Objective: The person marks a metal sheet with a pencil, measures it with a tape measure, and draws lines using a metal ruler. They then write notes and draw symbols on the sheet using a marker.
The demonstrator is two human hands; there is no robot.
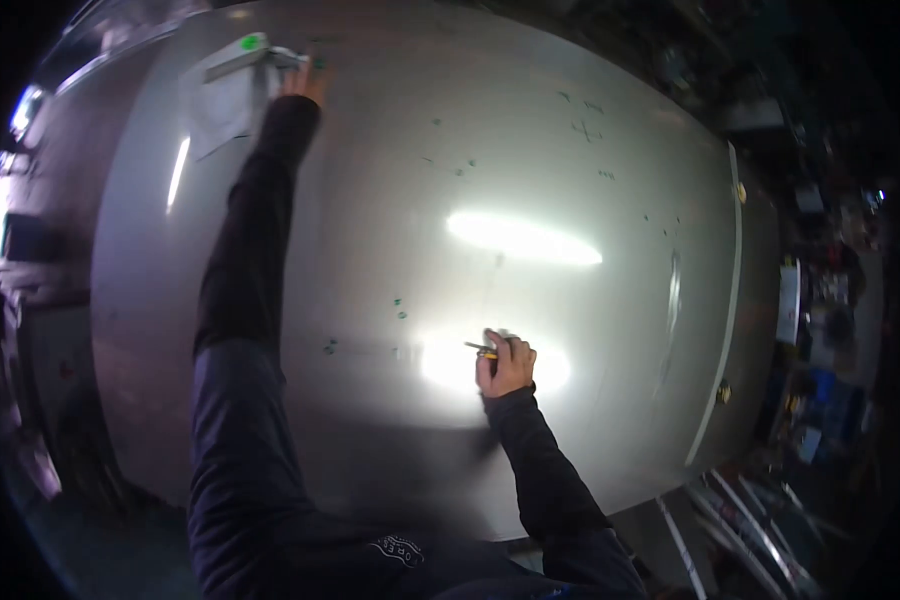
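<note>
My left hand (pixel 298 84) reaches to the far left of a large, shiny metal sheet (pixel 370 210), fingers stretched out. Right beside those fingers lies a pale, long object with a green round spot (pixel 251 43), next to a whitish paper-like sheet (pixel 220 108). Closer to my body, my right hand (pixel 510 366) is closed around a small yellow-and-black tool (pixel 486 352). A thin dark tip points left from it; the fingers cover the rest, so I cannot tell its exact kind.
Small green marks (pixel 400 308) dot the metal surface, with more handwritten marks (pixel 587 130) at the far right. A pale strip (pixel 715 400) runs along the right side. Long metal profiles (pixel 760 530) lie at lower right, and cluttered shelves (pixel 820 390) stand beyond.
</note>
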